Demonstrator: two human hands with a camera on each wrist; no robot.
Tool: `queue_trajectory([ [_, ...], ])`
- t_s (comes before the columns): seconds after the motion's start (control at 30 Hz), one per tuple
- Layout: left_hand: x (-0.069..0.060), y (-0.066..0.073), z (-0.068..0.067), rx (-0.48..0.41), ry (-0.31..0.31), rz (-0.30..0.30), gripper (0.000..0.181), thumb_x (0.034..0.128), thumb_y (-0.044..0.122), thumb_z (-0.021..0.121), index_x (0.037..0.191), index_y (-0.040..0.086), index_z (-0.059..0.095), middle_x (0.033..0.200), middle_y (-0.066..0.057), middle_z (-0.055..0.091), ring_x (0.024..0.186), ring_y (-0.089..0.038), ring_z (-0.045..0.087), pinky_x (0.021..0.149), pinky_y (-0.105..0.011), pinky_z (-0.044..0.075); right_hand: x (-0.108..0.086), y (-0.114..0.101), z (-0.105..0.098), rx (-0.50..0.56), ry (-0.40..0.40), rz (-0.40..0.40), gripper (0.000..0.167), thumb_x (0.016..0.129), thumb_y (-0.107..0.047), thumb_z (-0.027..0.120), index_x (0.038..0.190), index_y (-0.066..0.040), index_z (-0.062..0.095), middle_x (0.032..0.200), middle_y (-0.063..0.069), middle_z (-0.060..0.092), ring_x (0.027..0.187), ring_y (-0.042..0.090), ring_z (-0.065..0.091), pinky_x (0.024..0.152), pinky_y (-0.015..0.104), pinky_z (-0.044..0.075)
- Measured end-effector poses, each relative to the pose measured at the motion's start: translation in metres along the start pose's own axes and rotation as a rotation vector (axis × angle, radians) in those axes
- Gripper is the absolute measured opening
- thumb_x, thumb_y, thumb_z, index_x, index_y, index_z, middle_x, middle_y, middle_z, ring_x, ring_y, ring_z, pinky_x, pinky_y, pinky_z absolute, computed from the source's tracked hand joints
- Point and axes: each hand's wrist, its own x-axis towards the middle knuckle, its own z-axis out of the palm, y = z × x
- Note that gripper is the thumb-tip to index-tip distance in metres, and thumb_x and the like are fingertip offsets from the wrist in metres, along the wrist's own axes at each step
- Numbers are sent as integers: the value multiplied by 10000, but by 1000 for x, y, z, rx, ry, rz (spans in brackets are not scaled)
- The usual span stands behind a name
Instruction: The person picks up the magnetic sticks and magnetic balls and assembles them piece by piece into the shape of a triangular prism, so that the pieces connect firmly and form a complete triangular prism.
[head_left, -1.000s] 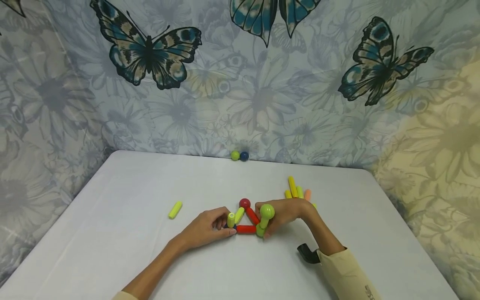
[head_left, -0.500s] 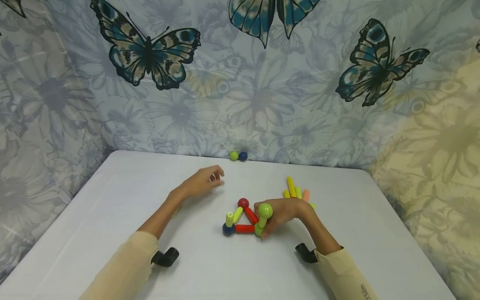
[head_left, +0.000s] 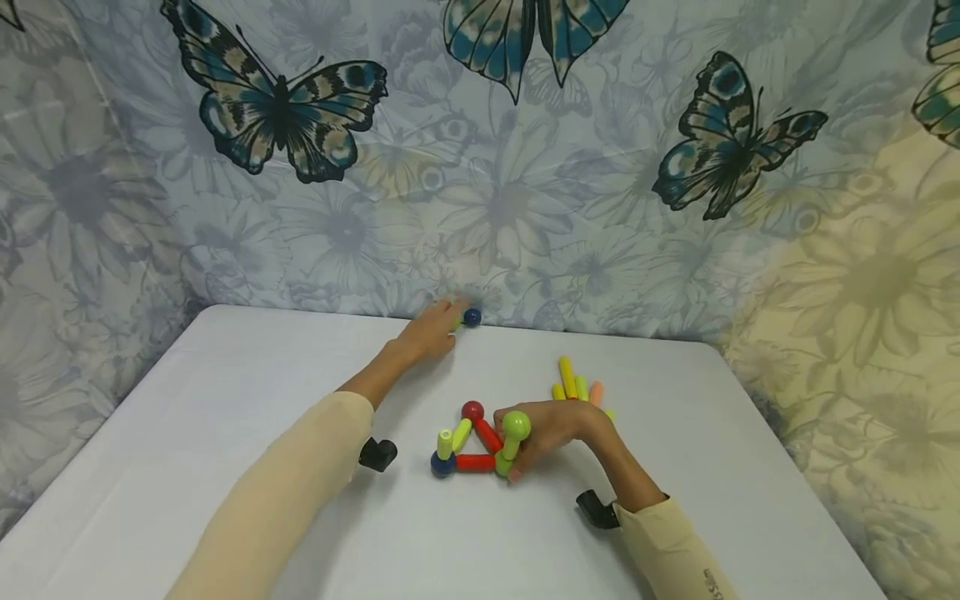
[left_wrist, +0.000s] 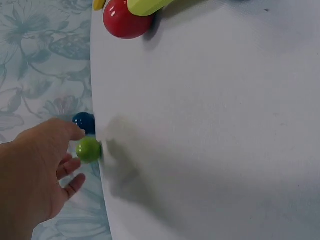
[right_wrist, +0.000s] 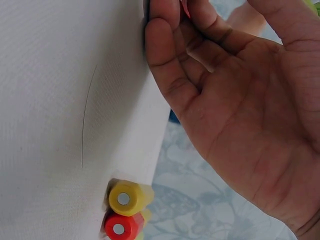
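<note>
My left hand reaches to the table's back edge, fingers spread around a green ball. One fingertip lies beside the ball; whether it touches is unclear. A blue ball sits right next to the green one. My right hand grips the right corner of a triangle of magnetic rods and balls. The triangle has a red ball at the back, a dark blue ball at the left and a red rod in front. A lime rod stands on the blue ball; another green ball tops the right corner.
Several loose rods, among them a yellow rod and an orange rod, lie behind my right hand, partly hidden by it. The white table meets a butterfly-patterned cloth at its back edge.
My left hand has let go of the triangle's blue-ball corner and moved away to the two balls at the back edge. My right hand keeps its hold on the triangle.
</note>
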Motion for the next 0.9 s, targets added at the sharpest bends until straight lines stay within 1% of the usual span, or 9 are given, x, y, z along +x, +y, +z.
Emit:
queue_trajectory([
  [0.1,-5,1,-1,71,39,-96,654,1006,104,611,1608,143,356,1551,-309,393,1393,-473,489,997,-555,563,3,-2,-1,-4,-4,9,385,819,-198,888,996,-158,548,836,-65,509,831,88,522,767,242,436],
  [0.17,-9,0,-4,90,13,-137,541,1005,101,613,1529,85,478,1499,-313,472,1326,-446,558,947,-528,588,5,-4,-2,-4,-3,18,383,818,-198,889,1001,-162,554,844,-64,519,839,94,526,779,250,442],
  [0.27,-17,-2,-7,67,-24,-139,322,996,107,627,1291,-18,664,1324,-258,661,1127,-341,679,904,-445,601,5,-5,-2,-1,-1,22,382,821,-203,889,1009,-164,559,858,-63,532,858,100,534,798,259,447],
  [0.33,-23,1,-13,-30,-6,-91,218,1007,128,631,1097,-42,734,1052,-170,752,872,-230,660,786,-353,571,3,-4,-2,6,5,24,380,818,-201,891,1001,-161,560,854,-65,536,856,99,535,795,258,442],
  [0.37,-27,5,-17,-101,8,-61,212,1015,148,640,1048,-35,742,980,-155,752,797,-202,639,738,-327,550,2,-2,-1,9,7,23,381,817,-202,892,997,-159,559,850,-66,536,853,98,536,792,257,441],
  [0.47,-51,16,-32,-319,33,68,246,1045,244,645,1065,27,760,963,-101,740,773,-139,665,718,-278,548,1,-1,-1,8,10,20,382,812,-206,896,984,-156,559,839,-65,536,844,99,537,786,257,438],
  [0.63,-101,40,-49,-564,-67,309,169,977,228,752,1095,113,718,1064,-46,694,944,-140,690,861,-270,612,0,-1,-2,2,18,33,385,806,-229,898,986,-163,564,845,-61,548,852,112,545,804,288,444],
  [0.77,-131,50,-45,-677,-105,363,287,878,186,856,1072,141,648,1080,-29,656,1051,-156,650,910,-282,615,0,-1,-3,7,19,41,390,805,-235,899,997,-164,567,855,-53,557,865,123,554,820,311,454],
  [0.9,-145,50,-30,-724,-72,386,352,827,170,898,1054,155,630,1051,-11,635,1030,-142,631,914,-295,615,2,0,-1,0,13,39,394,807,-233,901,1003,-165,567,856,-56,549,866,118,551,821,306,456],
])
